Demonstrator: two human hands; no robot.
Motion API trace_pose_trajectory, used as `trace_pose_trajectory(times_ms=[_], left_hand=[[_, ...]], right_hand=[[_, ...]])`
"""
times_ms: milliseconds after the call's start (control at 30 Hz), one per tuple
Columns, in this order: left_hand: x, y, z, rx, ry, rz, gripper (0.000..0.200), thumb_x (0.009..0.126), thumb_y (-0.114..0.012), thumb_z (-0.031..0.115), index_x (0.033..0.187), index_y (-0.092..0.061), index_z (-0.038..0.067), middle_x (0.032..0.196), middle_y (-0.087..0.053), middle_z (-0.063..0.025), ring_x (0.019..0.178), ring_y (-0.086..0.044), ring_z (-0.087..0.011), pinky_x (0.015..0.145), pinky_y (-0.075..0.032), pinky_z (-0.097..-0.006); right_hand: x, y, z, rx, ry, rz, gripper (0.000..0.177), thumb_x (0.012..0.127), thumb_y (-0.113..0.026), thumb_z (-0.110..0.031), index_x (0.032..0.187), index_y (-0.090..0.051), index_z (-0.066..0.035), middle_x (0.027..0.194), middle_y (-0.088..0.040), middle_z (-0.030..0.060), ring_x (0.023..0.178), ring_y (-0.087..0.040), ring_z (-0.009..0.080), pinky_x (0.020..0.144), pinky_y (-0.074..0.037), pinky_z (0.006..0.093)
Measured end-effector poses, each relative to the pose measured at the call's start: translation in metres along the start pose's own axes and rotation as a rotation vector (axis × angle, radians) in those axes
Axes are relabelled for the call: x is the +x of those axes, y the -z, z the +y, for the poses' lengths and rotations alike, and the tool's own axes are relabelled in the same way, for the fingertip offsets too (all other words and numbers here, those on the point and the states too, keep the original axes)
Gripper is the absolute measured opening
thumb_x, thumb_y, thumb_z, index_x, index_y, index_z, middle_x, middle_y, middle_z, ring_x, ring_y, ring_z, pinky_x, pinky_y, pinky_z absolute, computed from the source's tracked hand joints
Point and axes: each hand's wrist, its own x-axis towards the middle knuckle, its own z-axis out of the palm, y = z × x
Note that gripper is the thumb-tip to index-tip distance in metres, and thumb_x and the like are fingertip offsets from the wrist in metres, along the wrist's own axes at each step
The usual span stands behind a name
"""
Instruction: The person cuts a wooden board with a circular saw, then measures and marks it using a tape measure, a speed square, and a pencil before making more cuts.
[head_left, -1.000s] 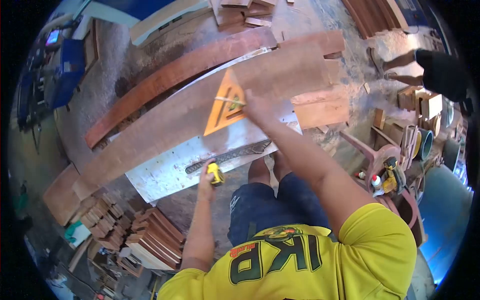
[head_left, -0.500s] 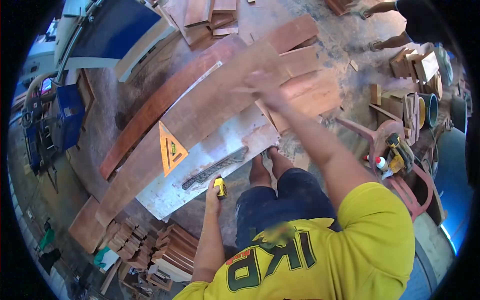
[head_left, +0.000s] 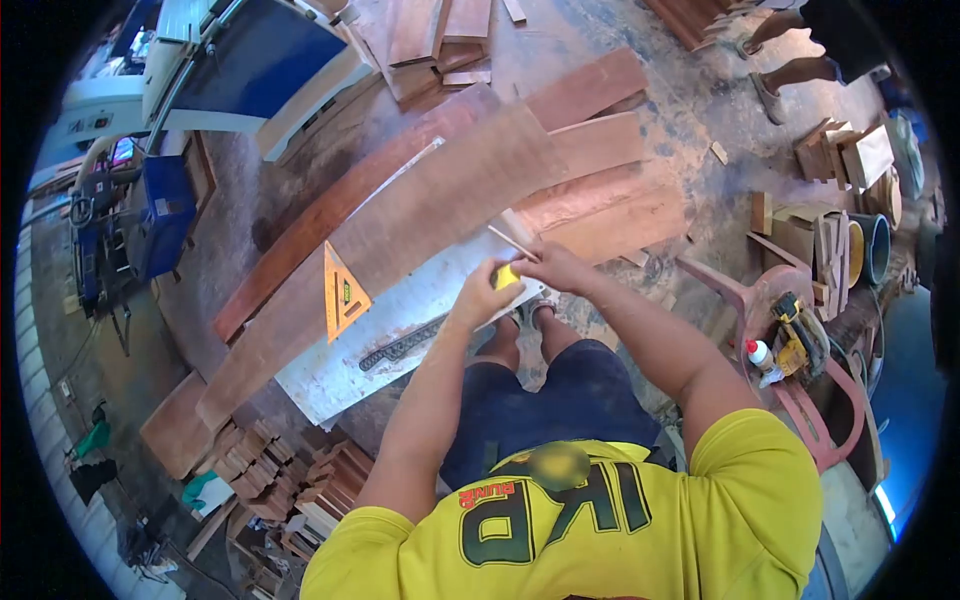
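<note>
The tape [head_left: 507, 277] is bright yellow, the thin stick [head_left: 512, 242] pale. The set square [head_left: 335, 275] is orange with a dark green label. A dull brown board [head_left: 420, 200] shows faint streaks; the curved plank [head_left: 285, 262] behind it is a deeper red-brown. The panel [head_left: 325, 378] is white, blotched with brown stains, and the strip [head_left: 400, 345] on it is dark with a lattice pattern.

The shirt [head_left: 640, 560] is yellow, with big dark letters and smaller red ones; the shorts [head_left: 590, 400] are navy. The chair [head_left: 845, 415] is dusty pink, the bottle [head_left: 760, 355] white with a red cap, the drill [head_left: 793, 350] yellow and black. The bucket [head_left: 875, 250] is blue.
</note>
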Motion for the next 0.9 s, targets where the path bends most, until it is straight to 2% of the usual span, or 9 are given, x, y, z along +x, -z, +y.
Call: trace_pose_trajectory(times_ms=[133, 200, 267, 400, 500, 567, 633, 733, 900], left_hand=[[0.017, 0.012, 0.036, 0.042, 0.121, -0.067, 0.056, 0.08, -0.075, 0.043, 0.114, -0.061, 0.002, 0.09, -0.064, -0.0071, 0.082, -0.06, -0.016, 0.074, -0.049, -0.0319], [0.029, 0.021, 0.011, 0.035, 0.104, -0.102, 0.051, 0.083, -0.073, 0.041, 0.115, -0.061, 0.003, 0.09, -0.064, -0.0066, 0.082, -0.06, -0.0146, 0.073, -0.049, -0.0314], [0.033, 0.046, -0.01, 0.013, -0.016, -0.099, 0.047, 0.086, -0.069, 0.037, 0.118, -0.061, 0.004, 0.092, -0.064, -0.0077, 0.084, -0.06, -0.0143, 0.076, -0.05, -0.0306], [0.011, 0.132, -0.056, 0.352, 0.088, 0.013, 0.04, 0.086, -0.064, 0.03, 0.116, -0.063, 0.004, 0.097, -0.066, -0.011, 0.086, -0.062, -0.0149, 0.078, -0.05, -0.03], [-0.011, 0.176, -0.092, 0.475, 0.06, 0.102, 0.037, 0.086, -0.063, 0.031, 0.111, -0.066, 0.003, 0.096, -0.067, -0.0111, 0.086, -0.063, -0.0171, 0.079, -0.051, -0.0318], [-0.018, 0.198, -0.099, 0.427, 0.235, 0.088, 0.037, 0.086, -0.063, 0.032, 0.108, -0.066, 0.003, 0.095, -0.068, -0.0112, 0.088, -0.064, -0.0195, 0.08, -0.05, -0.0337], [-0.023, 0.207, -0.113, 0.439, 0.257, 0.086, 0.037, 0.086, -0.063, 0.033, 0.107, -0.067, 0.002, 0.094, -0.069, -0.0113, 0.089, -0.065, -0.0199, 0.081, -0.05, -0.0337], [-0.03, 0.215, -0.132, 0.452, 0.268, 0.094, 0.039, 0.086, -0.062, 0.035, 0.105, -0.068, 0.002, 0.095, -0.069, -0.0128, 0.091, -0.065, -0.0226, 0.082, -0.05, -0.035], [-0.048, 0.239, -0.138, 0.436, 0.4, 0.09, 0.042, 0.083, -0.064, 0.043, 0.104, -0.07, 0.007, 0.093, -0.071, -0.0133, 0.089, -0.068, -0.0245, 0.081, -0.051, -0.0383]], right_hand=[[0.015, 0.007, 0.011, 0.0, -0.079, 0.101, 0.036, 0.088, -0.067, -0.033, 0.106, -0.068, -0.001, 0.091, -0.07, 0.0136, 0.085, -0.065, 0.0215, 0.08, -0.051, 0.0355], [0.029, 0.028, 0.016, -0.168, -0.08, 0.129, 0.036, 0.088, -0.067, -0.034, 0.101, -0.069, 0.0, 0.087, -0.07, 0.0126, 0.08, -0.065, 0.022, 0.076, -0.051, 0.0356], [0.048, 0.062, 0.046, -0.017, 0.153, 0.455, 0.035, 0.089, -0.067, -0.034, 0.098, -0.07, 0.0, 0.085, -0.07, 0.0115, 0.076, -0.064, 0.0225, 0.07, -0.05, 0.0365], [0.06, 0.142, 0.039, -0.176, -0.089, 0.712, 0.035, 0.091, -0.065, -0.036, 0.09, -0.073, -0.002, 0.077, -0.07, 0.0094, 0.07, -0.063, 0.0164, 0.065, -0.047, 0.0342], [0.074, 0.148, 0.043, -0.218, -0.1, 0.732, 0.036, 0.09, -0.067, -0.038, 0.083, -0.073, -0.003, 0.072, -0.069, 0.0081, 0.066, -0.061, 0.0141, 0.064, -0.047, 0.0323], [0.08, 0.135, 0.042, -0.223, -0.095, 0.705, 0.037, 0.089, -0.068, -0.039, 0.08, -0.072, -0.003, 0.068, -0.065, 0.0053, 0.062, -0.057, 0.0127, 0.059, -0.044, 0.0313], [0.093, 0.124, 0.048, -0.318, -0.076, 0.71, 0.039, 0.088, -0.07, -0.04, 0.077, -0.072, -0.002, 0.064, -0.062, 0.0022, 0.056, -0.051, 0.0104, 0.054, -0.04, 0.0294], [0.094, 0.12, 0.051, -0.36, -0.124, 0.772, 0.041, 0.086, -0.071, -0.042, 0.078, -0.073, -0.003, 0.07, -0.068, 0.0089, 0.066, -0.062, 0.0168, 0.065, -0.047, 0.0335], [0.093, 0.121, 0.058, -0.486, -0.106, 0.8, 0.045, 0.086, -0.069, -0.048, 0.078, -0.074, -0.004, 0.069, -0.068, 0.0091, 0.065, -0.061, 0.018, 0.064, -0.046, 0.0337]])
